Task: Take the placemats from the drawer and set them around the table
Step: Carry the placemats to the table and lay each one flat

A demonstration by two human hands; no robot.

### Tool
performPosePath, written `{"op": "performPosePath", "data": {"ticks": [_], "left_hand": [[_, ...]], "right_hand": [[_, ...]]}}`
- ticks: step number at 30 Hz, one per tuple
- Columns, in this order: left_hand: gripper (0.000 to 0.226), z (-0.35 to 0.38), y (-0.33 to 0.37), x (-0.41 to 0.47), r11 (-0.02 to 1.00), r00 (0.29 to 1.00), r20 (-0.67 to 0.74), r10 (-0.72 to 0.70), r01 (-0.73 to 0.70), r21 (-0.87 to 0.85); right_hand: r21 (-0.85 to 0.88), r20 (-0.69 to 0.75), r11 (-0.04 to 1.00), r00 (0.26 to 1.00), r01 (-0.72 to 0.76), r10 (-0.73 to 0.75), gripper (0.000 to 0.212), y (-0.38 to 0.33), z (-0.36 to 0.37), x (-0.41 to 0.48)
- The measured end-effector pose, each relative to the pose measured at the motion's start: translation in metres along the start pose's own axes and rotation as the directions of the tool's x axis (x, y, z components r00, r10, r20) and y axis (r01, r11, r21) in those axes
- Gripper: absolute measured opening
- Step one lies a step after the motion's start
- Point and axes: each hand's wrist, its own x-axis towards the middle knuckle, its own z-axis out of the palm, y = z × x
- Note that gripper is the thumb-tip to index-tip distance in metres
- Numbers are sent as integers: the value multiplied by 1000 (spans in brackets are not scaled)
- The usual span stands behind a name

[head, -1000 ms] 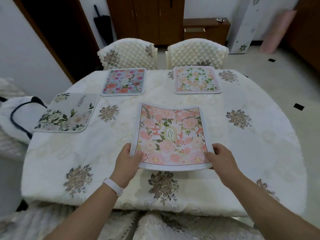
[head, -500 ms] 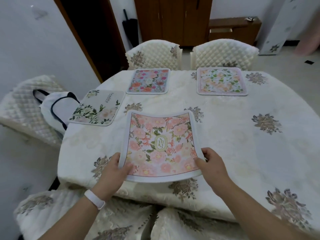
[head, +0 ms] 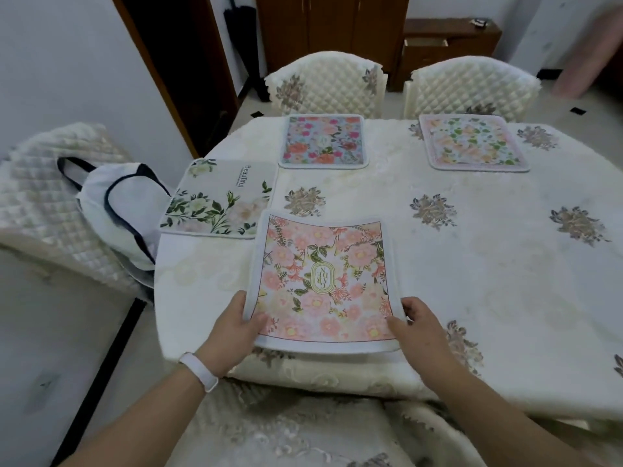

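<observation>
A pink floral placemat [head: 323,284] lies at the near edge of the table [head: 488,298], its near corners held up slightly. My left hand [head: 232,335] grips its near left corner and my right hand [head: 421,332] grips its near right corner. Its far left corner just overlaps a white placemat with green leaves [head: 219,200] at the table's left side. Two more placemats sit at the far side: a blue and red floral one [head: 323,141] and a pale one with green and orange flowers [head: 472,143].
Two quilted cream chairs [head: 323,85] [head: 472,85] stand behind the table. A third quilted chair [head: 50,197] at the left carries a white bag with dark straps [head: 118,210]. Another chair back [head: 286,429] is below my arms. A wooden cabinet with an open drawer [head: 426,42] stands behind.
My hands have carried the pink placemat leftward along the near edge, until it reaches the white leafy placemat. My view has shifted left too.
</observation>
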Motion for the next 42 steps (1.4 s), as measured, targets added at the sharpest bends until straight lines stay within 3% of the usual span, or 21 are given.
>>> {"op": "performPosePath", "data": {"ticks": [8,22,25,28,30,33,36,42], "left_hand": [[14,-21,-56,6,999,999,0,-42,42,35],[8,-19,-86,3,975,978,19,-206,204,84],[14,-22,-85,1,969,978,-7,-207,206,139],[41,-25,-86,4,941,991,-102,-85,113,320],[55,-25,-90,9,890,991,-108,78,-20,455],[70,-15,-96,23,690,951,132,280,-295,661],[77,3,-98,36,517,894,354,276,-449,729],[72,27,-84,71,444,854,453,257,-520,729]], "right_hand": [[-106,-51,993,997,-56,51,10,10,65,-13],[-193,-111,958,975,-211,192,13,34,84,-27],[-220,-125,947,970,-233,209,15,42,83,-26],[-302,-175,934,974,-193,145,31,48,83,-24],[-472,-178,878,984,-77,-9,50,55,85,-22],[-739,63,654,983,161,-171,63,57,93,-13],[-829,314,451,942,332,-116,72,57,105,3],[-839,448,285,886,463,-120,82,43,131,44]]}}
